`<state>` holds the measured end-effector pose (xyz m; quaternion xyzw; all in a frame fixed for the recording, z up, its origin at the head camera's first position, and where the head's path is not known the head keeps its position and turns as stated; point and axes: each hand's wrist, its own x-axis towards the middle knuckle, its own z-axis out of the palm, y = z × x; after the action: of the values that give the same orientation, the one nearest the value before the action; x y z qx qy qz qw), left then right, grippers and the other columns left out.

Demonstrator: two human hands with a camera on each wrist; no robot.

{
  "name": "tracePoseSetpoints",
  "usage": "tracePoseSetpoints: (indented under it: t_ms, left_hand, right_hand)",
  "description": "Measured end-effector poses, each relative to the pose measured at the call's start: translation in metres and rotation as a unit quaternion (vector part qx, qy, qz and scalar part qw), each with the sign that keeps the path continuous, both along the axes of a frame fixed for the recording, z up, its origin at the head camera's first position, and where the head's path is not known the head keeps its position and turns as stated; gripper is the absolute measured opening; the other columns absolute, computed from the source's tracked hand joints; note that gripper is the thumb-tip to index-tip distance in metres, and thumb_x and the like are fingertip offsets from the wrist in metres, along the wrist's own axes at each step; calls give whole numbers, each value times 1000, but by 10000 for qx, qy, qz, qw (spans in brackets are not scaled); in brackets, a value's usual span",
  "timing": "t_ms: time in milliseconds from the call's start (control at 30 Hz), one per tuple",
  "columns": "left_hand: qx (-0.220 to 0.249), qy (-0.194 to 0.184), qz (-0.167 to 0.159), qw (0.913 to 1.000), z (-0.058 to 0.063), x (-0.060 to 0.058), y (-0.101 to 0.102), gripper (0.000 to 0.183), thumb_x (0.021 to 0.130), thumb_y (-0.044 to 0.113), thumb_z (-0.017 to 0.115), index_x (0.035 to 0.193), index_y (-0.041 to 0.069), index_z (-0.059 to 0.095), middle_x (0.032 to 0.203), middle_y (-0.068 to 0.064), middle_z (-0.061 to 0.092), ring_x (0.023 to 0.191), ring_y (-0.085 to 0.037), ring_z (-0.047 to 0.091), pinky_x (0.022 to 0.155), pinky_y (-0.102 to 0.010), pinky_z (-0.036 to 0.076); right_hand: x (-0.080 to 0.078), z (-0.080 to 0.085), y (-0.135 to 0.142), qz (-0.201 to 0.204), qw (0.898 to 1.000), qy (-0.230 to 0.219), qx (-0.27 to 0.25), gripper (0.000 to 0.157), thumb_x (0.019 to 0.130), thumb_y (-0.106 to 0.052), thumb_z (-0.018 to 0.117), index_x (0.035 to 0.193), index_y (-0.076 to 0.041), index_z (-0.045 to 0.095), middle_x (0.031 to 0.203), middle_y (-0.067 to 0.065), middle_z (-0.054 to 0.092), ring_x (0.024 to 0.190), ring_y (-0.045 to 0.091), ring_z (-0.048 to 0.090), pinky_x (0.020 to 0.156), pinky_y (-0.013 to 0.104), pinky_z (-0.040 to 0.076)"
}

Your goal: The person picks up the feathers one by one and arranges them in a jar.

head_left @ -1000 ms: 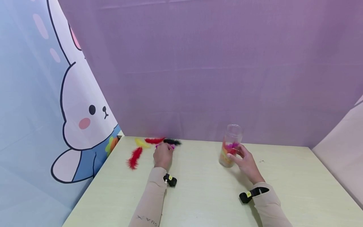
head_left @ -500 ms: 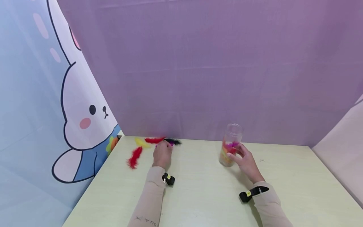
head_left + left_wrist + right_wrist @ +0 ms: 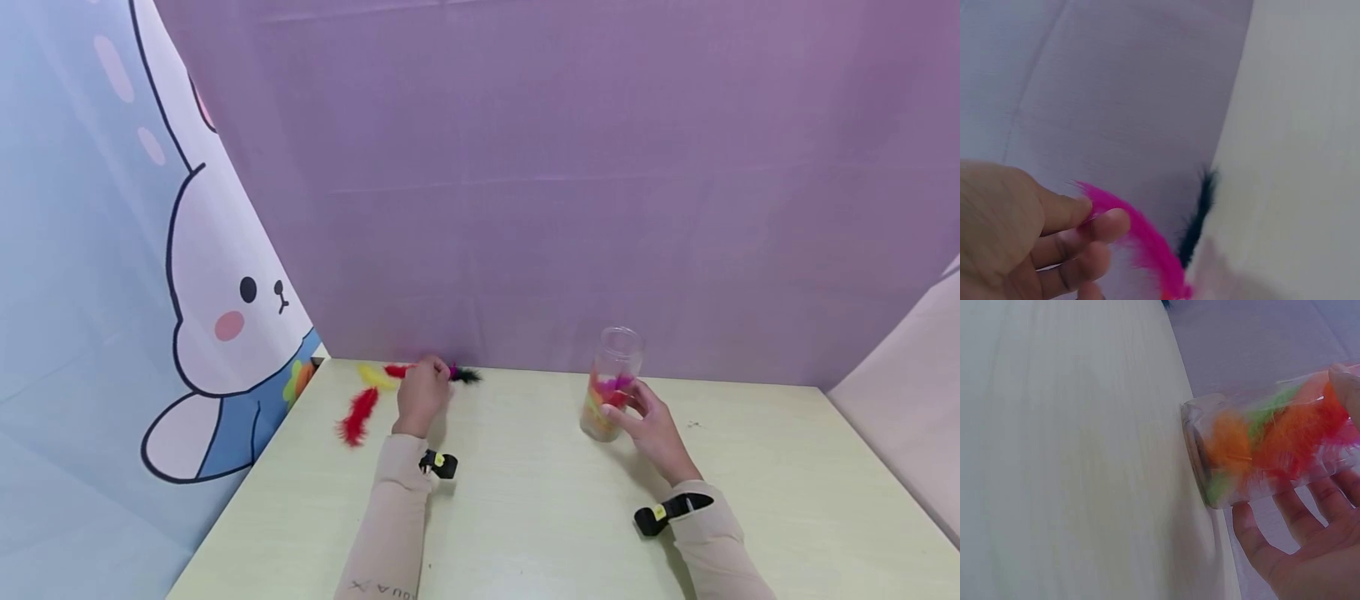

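Note:
Between thumb and fingertips, my left hand (image 3: 422,400) pinches a magenta feather (image 3: 1147,240), lifted a little at the back left of the table. A black feather (image 3: 467,376) lies just beyond it, against the back edge. My right hand (image 3: 654,431) grips a clear glass jar (image 3: 618,357) from its right side, thumb on the near face and fingers behind. The jar stands upright on the table. Orange, green, red and magenta feathers (image 3: 1294,437) fill its lower part in the right wrist view.
Left of my left hand lie a yellow feather (image 3: 377,377) and a red feather (image 3: 359,417). Another red feather (image 3: 396,370) is partly hidden by that hand. A purple cloth (image 3: 525,183) rises along the table's (image 3: 525,500) back edge.
My left hand has picked up the magenta feather and moved slightly up and left. My right hand and the jar have stayed in place.

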<state>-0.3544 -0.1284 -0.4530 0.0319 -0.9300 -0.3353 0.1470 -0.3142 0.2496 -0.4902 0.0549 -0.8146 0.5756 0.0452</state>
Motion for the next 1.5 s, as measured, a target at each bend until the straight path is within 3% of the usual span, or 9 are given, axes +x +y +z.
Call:
tracePoseSetpoints:
  t_ms: [300,600,800,967,1200,1333,1500]
  left_hand:
    - [117,57,-331,9994,11,3,0,12,104,19,58,99,11,65,90,-7,70,74,-23,62,69,-38,51]
    - [186,698,-518,9960,18,2,2,12,104,18,59,97,11,64,87,-7,69,73,-24,63,69,-39,51]
    - [559,1030,-723,9905,24,5,9,10,105,17,58,99,10,61,87,-8,72,78,-23,69,70,-38,53]
    - [726,1188,-850,9866,27,4,14,9,106,17,57,101,10,61,89,-9,73,76,-22,65,71,-36,52]
    - [1039,1497,-1131,9767,32,4,21,9,104,14,59,104,7,63,94,-14,75,81,-24,67,77,-41,54]
    - [1325,1560,-1384,9690,36,6,26,10,103,14,60,105,5,63,96,-14,74,90,-25,71,83,-41,56]
    - [1540,1475,-1608,9637,42,10,32,9,104,15,59,105,7,62,96,-13,75,90,-25,73,78,-37,55]
  right_hand:
    - [-2,1,1,23,10000,-16,-8,72,92,-41,75,149,-11,44,152,16,49,147,40,41,118,64,32]
    - [-5,2,1,47,10000,-8,2,71,93,-41,75,149,-11,44,152,16,48,147,41,41,117,64,34]
    - [-7,0,1,72,10000,55,-40,68,93,-39,75,148,-10,45,150,16,50,146,40,42,117,63,34]
    - [-10,-1,2,101,9999,101,-74,66,93,-38,75,146,-10,47,149,16,51,145,40,43,117,63,34]
    - [-12,-2,3,105,9999,59,-37,68,93,-40,75,147,-10,46,149,16,50,145,40,43,117,63,34]
    - [-13,-2,4,97,9999,34,-5,69,93,-41,75,147,-10,45,150,16,50,146,40,43,117,63,35]
    - [-13,-1,4,115,9999,33,-26,68,93,-40,75,147,-10,46,150,17,50,145,40,43,117,63,35]
